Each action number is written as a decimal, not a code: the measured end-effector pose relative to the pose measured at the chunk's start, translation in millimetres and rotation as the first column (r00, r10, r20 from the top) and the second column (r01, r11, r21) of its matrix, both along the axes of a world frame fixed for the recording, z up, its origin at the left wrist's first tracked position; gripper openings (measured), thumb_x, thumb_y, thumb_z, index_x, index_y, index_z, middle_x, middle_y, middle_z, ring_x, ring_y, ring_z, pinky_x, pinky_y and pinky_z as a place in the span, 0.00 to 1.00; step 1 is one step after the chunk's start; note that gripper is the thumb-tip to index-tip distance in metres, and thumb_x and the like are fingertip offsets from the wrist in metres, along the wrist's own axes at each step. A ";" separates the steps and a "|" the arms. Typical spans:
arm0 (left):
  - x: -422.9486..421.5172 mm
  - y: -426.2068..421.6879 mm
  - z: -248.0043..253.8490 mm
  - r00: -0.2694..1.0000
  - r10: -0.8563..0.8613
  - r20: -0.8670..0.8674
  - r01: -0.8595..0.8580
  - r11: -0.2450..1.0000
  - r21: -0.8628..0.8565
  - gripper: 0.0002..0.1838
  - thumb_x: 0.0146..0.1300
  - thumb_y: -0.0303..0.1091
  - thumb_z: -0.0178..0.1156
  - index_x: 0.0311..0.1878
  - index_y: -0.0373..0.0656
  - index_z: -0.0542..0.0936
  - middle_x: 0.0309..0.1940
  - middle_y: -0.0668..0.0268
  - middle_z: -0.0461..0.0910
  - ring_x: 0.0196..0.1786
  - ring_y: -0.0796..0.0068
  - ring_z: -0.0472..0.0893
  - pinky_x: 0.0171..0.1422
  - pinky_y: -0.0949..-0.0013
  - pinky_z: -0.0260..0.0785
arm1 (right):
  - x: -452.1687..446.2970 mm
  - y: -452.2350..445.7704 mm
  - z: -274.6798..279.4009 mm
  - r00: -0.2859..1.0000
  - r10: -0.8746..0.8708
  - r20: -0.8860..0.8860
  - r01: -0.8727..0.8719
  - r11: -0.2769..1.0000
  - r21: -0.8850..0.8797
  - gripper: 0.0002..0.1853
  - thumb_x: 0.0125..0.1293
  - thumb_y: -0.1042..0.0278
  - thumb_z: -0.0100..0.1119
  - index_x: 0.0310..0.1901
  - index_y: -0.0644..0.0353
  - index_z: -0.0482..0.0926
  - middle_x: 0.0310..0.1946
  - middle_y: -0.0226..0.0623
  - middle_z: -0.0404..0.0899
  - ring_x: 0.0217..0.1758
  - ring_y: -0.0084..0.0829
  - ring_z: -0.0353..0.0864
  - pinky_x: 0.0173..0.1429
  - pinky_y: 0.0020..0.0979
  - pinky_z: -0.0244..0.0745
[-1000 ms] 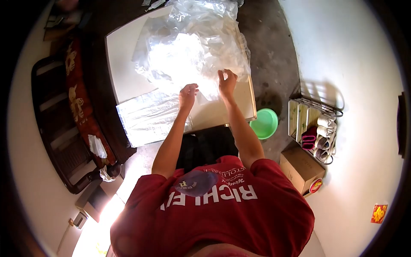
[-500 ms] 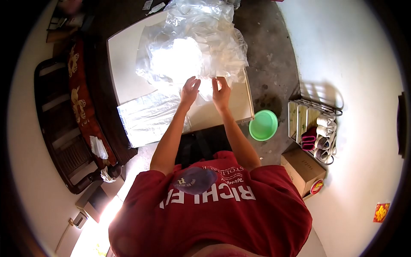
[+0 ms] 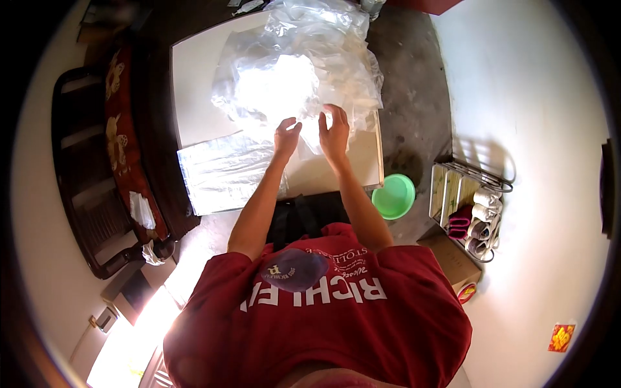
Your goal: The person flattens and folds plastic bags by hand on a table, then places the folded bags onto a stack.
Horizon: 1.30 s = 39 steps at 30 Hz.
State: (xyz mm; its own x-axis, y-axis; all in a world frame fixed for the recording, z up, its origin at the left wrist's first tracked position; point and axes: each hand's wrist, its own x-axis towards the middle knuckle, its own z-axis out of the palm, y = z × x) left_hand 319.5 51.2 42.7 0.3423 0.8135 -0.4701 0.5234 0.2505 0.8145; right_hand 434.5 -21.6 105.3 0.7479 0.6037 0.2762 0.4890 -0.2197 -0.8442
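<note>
On a white table (image 3: 200, 97) lies a large crumpled heap of clear plastic bags (image 3: 349, 71), its middle washed out by glare. My left hand (image 3: 286, 139) is at the heap's near edge, fingers curled toward the thumb around thin clear plastic; the exact grip is hard to see in the glare. Just to its right, my right hand (image 3: 334, 132) has its thumb and fingers apart, beside the plastic. A loose flap of plastic hangs between both hands. A flat stack of clear plastic bags (image 3: 226, 171) lies at the table's near left corner, left of my left forearm.
A green basin (image 3: 393, 196) stands on the floor right of the table. Farther right are a shoe rack (image 3: 446, 194) with shoes and a cardboard box (image 3: 449, 258). A dark wooden bench (image 3: 84, 161) with a red patterned cover runs along the left.
My right hand's fingers have spread and reached slightly forward from a near pinch. My left hand stays almost in place. The whole view has shifted slightly.
</note>
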 end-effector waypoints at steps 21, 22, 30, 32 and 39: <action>4.6 17.1 32.5 0.972 -0.111 0.208 0.113 0.994 0.002 0.23 0.65 0.44 0.52 0.53 0.33 0.73 0.45 0.62 0.78 0.46 0.74 0.76 0.46 0.73 0.70 | -18.0 21.2 3.4 0.919 0.354 0.176 -0.357 0.934 -0.016 0.10 0.51 0.81 0.57 0.37 0.62 0.74 0.39 0.39 0.78 0.49 0.41 0.74 0.54 0.40 0.66; 3.1 17.5 31.7 0.972 -0.112 0.206 0.114 0.994 0.004 0.23 0.65 0.44 0.52 0.53 0.33 0.73 0.45 0.62 0.78 0.46 0.74 0.76 0.46 0.73 0.70 | -23.7 20.1 4.4 0.916 0.382 0.121 -0.385 0.923 0.005 0.11 0.50 0.82 0.57 0.38 0.63 0.74 0.39 0.40 0.78 0.49 0.42 0.74 0.55 0.40 0.67; -4.7 29.2 85.3 0.744 0.293 0.601 -0.164 0.951 -0.261 0.21 0.69 0.38 0.45 0.55 0.30 0.70 0.50 0.53 0.75 0.52 0.61 0.77 0.56 0.64 0.71 | -37.7 1.8 7.7 0.945 0.311 0.102 -0.293 0.943 -0.159 0.22 0.46 0.78 0.64 0.46 0.59 0.72 0.45 0.42 0.71 0.51 0.45 0.69 0.57 0.42 0.64; -11.7 31.7 110.1 0.708 0.295 0.642 -0.104 0.942 -0.319 0.22 0.70 0.39 0.42 0.58 0.31 0.66 0.53 0.50 0.72 0.54 0.57 0.75 0.58 0.60 0.70 | -34.8 -2.0 7.3 0.940 0.326 0.098 -0.304 0.934 -0.189 0.20 0.46 0.78 0.63 0.44 0.59 0.72 0.43 0.41 0.72 0.49 0.44 0.70 0.55 0.41 0.64; -64.8 44.9 139.8 0.496 0.378 0.782 -0.133 0.923 -0.361 0.23 0.68 0.43 0.43 0.58 0.36 0.63 0.61 0.43 0.61 0.60 0.45 0.68 0.64 0.47 0.63 | -38.3 -1.7 19.6 0.921 0.363 0.141 -0.351 0.931 -0.100 0.15 0.44 0.84 0.59 0.35 0.59 0.71 0.36 0.36 0.74 0.44 0.41 0.70 0.48 0.39 0.64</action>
